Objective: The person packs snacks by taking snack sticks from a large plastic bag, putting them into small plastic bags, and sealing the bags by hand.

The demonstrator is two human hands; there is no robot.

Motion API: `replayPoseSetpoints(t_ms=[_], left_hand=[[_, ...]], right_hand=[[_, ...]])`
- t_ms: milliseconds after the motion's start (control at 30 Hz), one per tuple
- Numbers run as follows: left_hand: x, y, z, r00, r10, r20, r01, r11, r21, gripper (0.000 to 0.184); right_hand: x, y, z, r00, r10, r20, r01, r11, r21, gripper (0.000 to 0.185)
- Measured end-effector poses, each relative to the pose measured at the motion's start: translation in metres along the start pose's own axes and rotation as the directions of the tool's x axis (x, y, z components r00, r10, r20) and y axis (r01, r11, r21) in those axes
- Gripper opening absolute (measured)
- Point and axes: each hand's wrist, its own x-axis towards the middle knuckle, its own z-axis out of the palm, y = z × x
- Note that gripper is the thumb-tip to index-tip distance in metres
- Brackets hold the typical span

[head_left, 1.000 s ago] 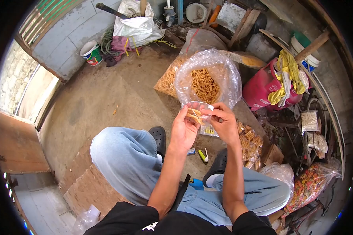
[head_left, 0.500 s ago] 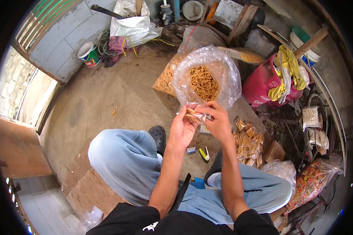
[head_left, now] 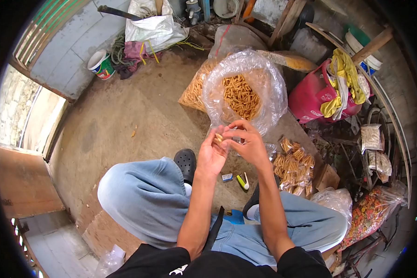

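Note:
Low in front of the big bag, my left hand (head_left: 212, 153) is closed round a small clear plastic packet with pale brown snack sticks (head_left: 219, 137) in it. The fingers of my right hand (head_left: 250, 144) are bent and pinched at the packet's right side, hiding part of it. Just beyond them stands a large open clear plastic bag (head_left: 275, 83) full of brown snack sticks (head_left: 241, 98). Between my feet lie a green-and-white stapler (head_left: 242, 181) and a small blue box (head_left: 227, 177). Filled packets of sticks (head_left: 293, 167) are heaped to the right.
A red drum (head_left: 308, 95) draped with a yellow cloth (head_left: 343, 69) stands at the right. Near it are a bag of colourful snacks (head_left: 368, 217) and hanging packets (head_left: 371, 137). A paint bucket (head_left: 101, 64) and white sack (head_left: 155, 30) stand at the back left.
My right hand has shifted slightly, its fingers more bent at the packet. Less of the clear plastic shows between my hands. The view has tilted slightly.

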Motion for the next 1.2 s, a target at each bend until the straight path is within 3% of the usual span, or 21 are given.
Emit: replayPoseSetpoints(t_ms=[133,267,333,400,433,500,567,633,767,833,867,933,1067,1133,1167,1200], left_hand=[[-0.004,0.002,0.013,0.991,0.045,-0.127,-0.040,0.998,0.042,0.023],[0.014,0.003,-0.013,0.985,0.071,-0.157,-0.067,0.997,0.029,0.023],[0.016,0.009,-0.020,0.999,-0.018,-0.029,0.015,0.994,-0.108,0.021],[0.017,0.011,-0.021,0.999,0.002,-0.051,-0.008,0.994,-0.111,0.022],[0.016,0.012,-0.018,0.997,0.024,-0.068,-0.031,0.993,-0.114,0.023],[0.015,0.012,-0.007,0.984,0.068,-0.163,-0.089,0.988,-0.123,0.019],[0.015,0.013,-0.006,0.960,0.112,-0.257,-0.149,0.981,-0.128,0.016],[0.016,0.014,-0.011,0.967,0.099,-0.235,-0.137,0.978,-0.154,0.022],[0.014,0.012,-0.004,0.967,0.042,-0.252,-0.062,0.995,-0.072,0.018],[0.013,0.009,-0.002,0.974,0.032,-0.223,-0.051,0.996,-0.077,0.030],[0.013,0.009,-0.003,0.974,0.036,-0.223,-0.054,0.996,-0.074,0.030],[0.013,0.009,-0.006,0.984,-0.030,-0.175,0.008,0.993,-0.120,0.037],[0.010,0.009,-0.005,0.982,-0.016,-0.187,0.002,0.997,-0.074,0.043],[0.010,0.009,-0.006,0.984,-0.033,-0.176,0.019,0.997,-0.079,0.045],[0.010,0.009,-0.006,0.984,-0.032,-0.175,0.019,0.997,-0.078,0.045],[0.009,0.009,-0.006,0.987,-0.042,-0.157,0.029,0.996,-0.085,0.045]], right_hand=[[0.003,0.009,0.001,0.996,0.025,0.084,-0.033,0.995,0.091,0.026],[0.011,0.015,0.008,0.997,-0.017,0.076,0.021,0.998,-0.054,0.021],[0.013,0.019,0.010,0.997,-0.033,0.072,0.041,0.993,-0.109,0.019],[0.015,0.029,0.012,0.992,-0.060,0.113,0.050,0.995,0.089,0.014],[0.016,0.037,0.008,0.992,-0.056,0.112,0.045,0.995,0.091,0.014],[0.018,0.059,-0.011,0.988,0.094,0.122,-0.131,0.932,0.337,0.012],[0.032,0.080,-0.030,0.937,0.349,0.012,-0.340,0.904,0.259,0.017],[0.044,0.116,-0.043,0.878,0.437,-0.194,-0.456,0.888,-0.062,0.020],[0.058,0.192,-0.045,0.920,0.327,-0.216,-0.379,0.883,-0.278,0.022],[0.063,0.207,-0.033,0.944,0.323,-0.063,-0.318,0.845,-0.429,0.024],[0.065,0.214,-0.030,0.945,0.321,-0.061,-0.316,0.848,-0.426,0.024],[0.070,0.226,-0.024,0.969,0.218,0.118,-0.114,0.813,-0.571,0.024],[0.070,0.239,-0.024,0.967,0.217,0.131,-0.094,0.787,-0.610,0.022],[0.072,0.243,-0.030,0.914,0.386,0.123,-0.195,0.687,-0.700,0.019],[0.071,0.245,-0.033,0.915,0.385,0.123,-0.195,0.687,-0.700,0.019],[0.068,0.248,-0.035,0.944,0.329,0.007,-0.255,0.744,-0.618,0.017]])
